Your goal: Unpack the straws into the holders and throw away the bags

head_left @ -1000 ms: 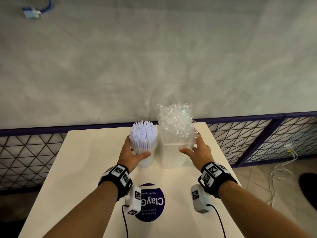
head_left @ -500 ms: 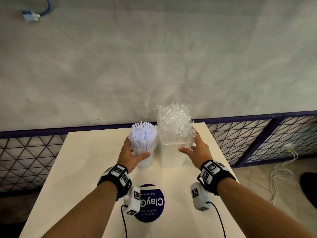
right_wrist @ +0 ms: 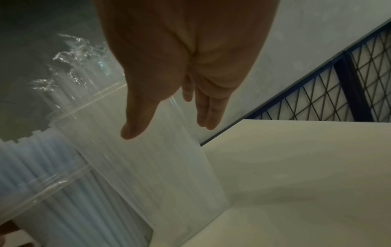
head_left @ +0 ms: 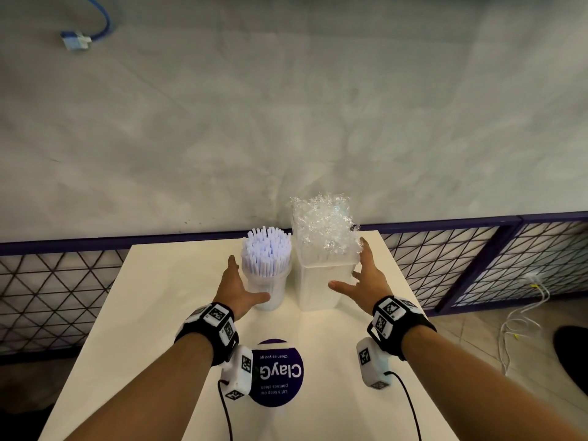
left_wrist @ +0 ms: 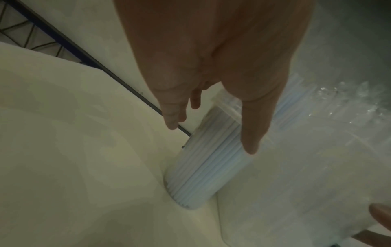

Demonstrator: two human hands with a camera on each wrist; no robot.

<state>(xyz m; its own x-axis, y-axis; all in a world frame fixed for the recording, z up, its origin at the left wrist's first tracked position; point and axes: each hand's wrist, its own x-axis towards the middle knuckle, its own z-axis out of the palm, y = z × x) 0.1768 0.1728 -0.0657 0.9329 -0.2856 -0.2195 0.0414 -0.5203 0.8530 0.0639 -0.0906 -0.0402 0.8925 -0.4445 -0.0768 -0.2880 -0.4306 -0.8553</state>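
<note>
**A:** Start at the left. What's the left hand [head_left: 234, 289] doing?

**B:** It's spread out beside the round holder [head_left: 269, 289], fingers [left_wrist: 173, 115] straight and apart, gripping nothing. The thumb lies against the holder's lower front; the other fingers run along its left side, and I can't tell whether they touch it.

**A:** And the holder itself?

**B:** Clear, upright on the white worktop [head_left: 152, 313], packed with white straws [head_left: 266, 249] standing on end, their tops fanned out above the rim.

**A:** Next to it?

**B:** Just to the right stands the square holder [head_left: 318, 288], also clear and taller. It holds wrapped straws [head_left: 324, 226] whose crinkly transparent tips bristle above its top edge. The two holders stand close side by side near the far edge of the worktop.

**A:** The right hand [head_left: 369, 281]?

**B:** Open too, fingers [right_wrist: 208, 108] extended and holding nothing. Its thumb points toward the square holder's front right corner and the fingertips reach up near the crinkled tips.

**A:** Anything nearer the person?

**B:** A round purple sticker [head_left: 280, 374] on the worktop, between the forearms.
</note>
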